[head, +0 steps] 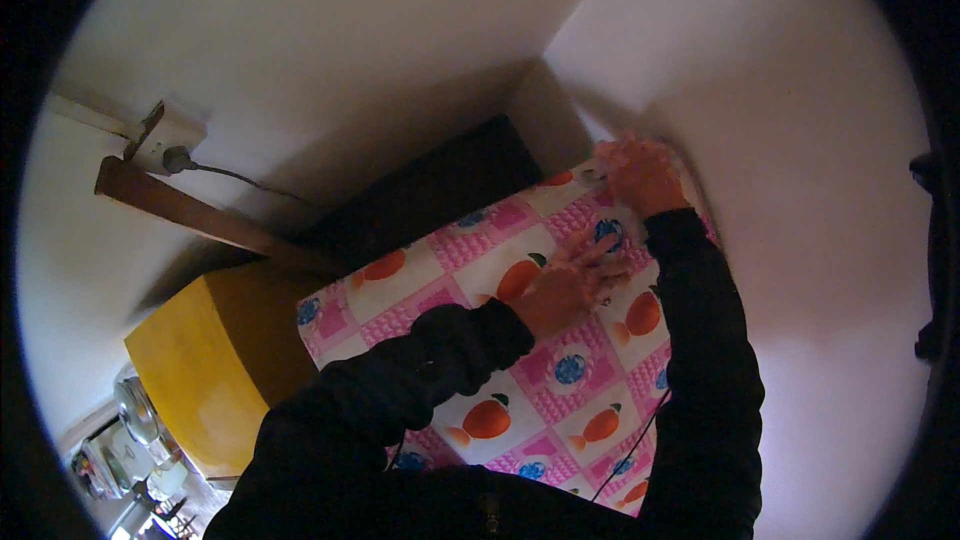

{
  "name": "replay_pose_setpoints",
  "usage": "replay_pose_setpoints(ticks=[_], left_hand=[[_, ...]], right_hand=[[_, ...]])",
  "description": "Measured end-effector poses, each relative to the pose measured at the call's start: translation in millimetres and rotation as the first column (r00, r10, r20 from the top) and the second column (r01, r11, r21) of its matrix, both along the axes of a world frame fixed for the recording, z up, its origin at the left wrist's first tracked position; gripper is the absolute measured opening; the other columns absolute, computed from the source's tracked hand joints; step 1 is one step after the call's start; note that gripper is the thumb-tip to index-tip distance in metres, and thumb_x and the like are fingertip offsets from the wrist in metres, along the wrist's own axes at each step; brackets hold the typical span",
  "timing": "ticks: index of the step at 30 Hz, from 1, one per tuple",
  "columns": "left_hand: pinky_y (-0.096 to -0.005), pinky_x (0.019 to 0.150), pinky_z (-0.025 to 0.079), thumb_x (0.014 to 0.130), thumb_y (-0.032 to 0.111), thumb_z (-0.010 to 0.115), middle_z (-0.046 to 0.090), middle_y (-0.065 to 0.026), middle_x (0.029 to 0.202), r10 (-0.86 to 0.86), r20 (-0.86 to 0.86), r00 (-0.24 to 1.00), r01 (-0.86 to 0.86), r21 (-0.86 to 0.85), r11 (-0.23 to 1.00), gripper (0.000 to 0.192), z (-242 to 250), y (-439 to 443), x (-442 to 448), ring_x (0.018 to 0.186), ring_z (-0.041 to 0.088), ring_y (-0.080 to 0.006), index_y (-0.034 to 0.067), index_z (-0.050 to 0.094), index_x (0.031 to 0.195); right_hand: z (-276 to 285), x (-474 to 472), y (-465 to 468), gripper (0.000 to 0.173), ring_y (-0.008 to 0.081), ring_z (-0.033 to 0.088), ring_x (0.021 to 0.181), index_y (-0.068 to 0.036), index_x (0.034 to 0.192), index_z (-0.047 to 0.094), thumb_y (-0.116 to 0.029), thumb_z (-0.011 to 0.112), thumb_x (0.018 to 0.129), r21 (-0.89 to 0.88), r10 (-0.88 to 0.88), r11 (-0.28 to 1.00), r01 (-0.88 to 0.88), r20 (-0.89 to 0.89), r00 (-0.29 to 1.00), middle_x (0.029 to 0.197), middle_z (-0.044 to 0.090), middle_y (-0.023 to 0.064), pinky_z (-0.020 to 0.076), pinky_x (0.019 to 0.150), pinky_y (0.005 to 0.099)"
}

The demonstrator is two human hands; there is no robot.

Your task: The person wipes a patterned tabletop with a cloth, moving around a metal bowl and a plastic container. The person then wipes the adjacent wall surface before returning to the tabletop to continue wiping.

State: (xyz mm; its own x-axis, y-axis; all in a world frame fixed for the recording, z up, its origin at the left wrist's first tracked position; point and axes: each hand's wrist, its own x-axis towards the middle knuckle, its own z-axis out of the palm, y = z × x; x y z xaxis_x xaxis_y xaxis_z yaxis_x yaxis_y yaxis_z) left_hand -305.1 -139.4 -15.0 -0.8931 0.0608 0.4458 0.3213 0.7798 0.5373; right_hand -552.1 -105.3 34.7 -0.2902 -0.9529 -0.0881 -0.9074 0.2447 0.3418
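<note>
A pink and white checked cover (577, 367), printed with orange fruit and blue gems, lies over a flat surface in front of me. My left hand (566, 285) rests on the cover with its fingers spread and nothing held. Beyond it, my right hand (641, 172) is at the cover's far corner, close to the right wall. Whether its fingers pinch the cover's edge cannot be made out. Dark sleeves reach down to both wrists.
Walls meet in a corner behind the cover. A dark box-like object (450, 172) stands behind it. On the left are a wooden bar (195, 210), a wall socket (169, 142) with a plugged-in cord, a yellow cabinet (195, 367) and glass containers (139, 409).
</note>
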Motion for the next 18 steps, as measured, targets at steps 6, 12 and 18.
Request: replay_pose_setpoints(ticks=[6, 12, 18], left_hand=[[-0.0575, 0.139, 0.013, 0.098, 0.021, 0.067, 0.06, -0.0018, 0.164, -0.023, 0.082, 0.996, 0.028, -0.061, 0.998, 0.051, -7.8, 2.8, 0.7, 0.166, 0.034, -0.029, 0.021, 0.071, 0.149], [-0.0554, 0.139, 0.017, 0.103, 0.015, 0.065, 0.067, -0.0089, 0.156, -0.095, 0.324, 0.941, 0.067, 0.096, 0.993, 0.043, 10.2, 1.3, 5.5, 0.158, 0.047, -0.0286, 0.018, 0.075, 0.145], [-0.0548, 0.139, 0.018, 0.102, 0.016, 0.067, 0.066, -0.0096, 0.156, -0.054, 0.217, 0.975, 0.022, 0.148, 0.989, 0.042, 10.4, 2.5, 8.7, 0.158, 0.046, -0.0284, 0.018, 0.076, 0.143]], right_hand=[[28.8, -24.2, 3.9, 0.04, 0.0364, 0.071, 0.106, -0.026, 0.132, 0.074, -0.02, 0.076, 0.092, -0.254, -0.08, 0.965, 0.056, -0.087, 0.993, 0.111, 0.068, 0.0109, 0.0605, 0.087, 0.0495], [49.5, 72.0, -19.2, 0.032, 0.0377, 0.072, 0.114, -0.026, 0.126, 0.076, -0.022, 0.068, 0.096, -0.091, 0.171, 0.985, -0.147, 0.368, 0.914, 0.122, 0.073, 0.0135, 0.0589, 0.096, 0.0523], [-2.1, 40.7, -18.3, 0.033, 0.0389, 0.072, 0.116, -0.024, 0.129, 0.074, -0.023, 0.066, 0.097, 0.075, 0.094, 0.99, -0.118, 0.27, 0.958, 0.126, 0.073, 0.015, 0.0584, 0.1, 0.0533]])
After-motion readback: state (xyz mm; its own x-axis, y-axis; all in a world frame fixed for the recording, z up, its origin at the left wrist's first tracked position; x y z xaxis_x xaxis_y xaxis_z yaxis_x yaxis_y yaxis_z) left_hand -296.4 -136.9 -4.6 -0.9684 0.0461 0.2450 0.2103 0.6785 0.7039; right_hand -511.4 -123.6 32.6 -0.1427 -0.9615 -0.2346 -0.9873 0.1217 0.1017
